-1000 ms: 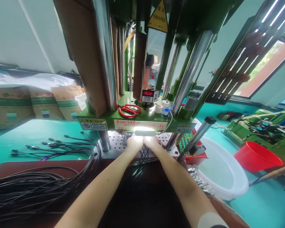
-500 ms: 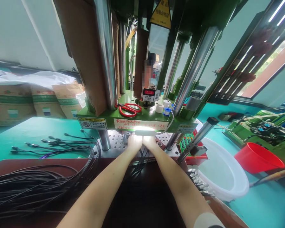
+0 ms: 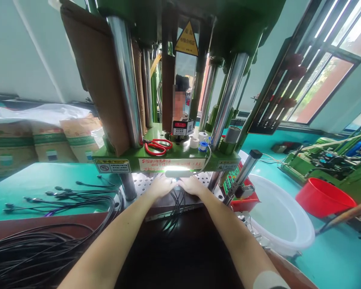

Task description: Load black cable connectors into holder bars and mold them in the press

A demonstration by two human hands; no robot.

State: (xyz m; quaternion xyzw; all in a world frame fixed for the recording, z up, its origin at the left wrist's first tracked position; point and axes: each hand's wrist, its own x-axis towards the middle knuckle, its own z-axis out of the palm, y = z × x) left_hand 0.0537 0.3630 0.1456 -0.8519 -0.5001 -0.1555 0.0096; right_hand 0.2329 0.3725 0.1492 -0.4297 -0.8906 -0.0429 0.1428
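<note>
Under the lit bar lamp (image 3: 178,174) of the green press, my left hand (image 3: 161,186) and my right hand (image 3: 193,185) come close together. Their fingers are bent inward, closed on something small and pale between them that glare and the fingers mostly hide. A bundle of thin black cables (image 3: 176,204) hangs from this spot over the front edge of the perforated metal plate (image 3: 141,184). Whether either hand grips the cables themselves, I cannot tell.
Red-handled scissors (image 3: 158,147) and white tape rolls (image 3: 194,142) lie on the press ledge. Coiled black cables (image 3: 41,249) fill the left side. At right stand a metal post (image 3: 246,170), a red control box (image 3: 245,204), a white tub (image 3: 276,212) and a red bucket (image 3: 323,198).
My hands have drawn slightly toward me and apart, with wrists turned outward, so a small gap shows between them. The hanging cables show more clearly. The camera view has shifted a little.
</note>
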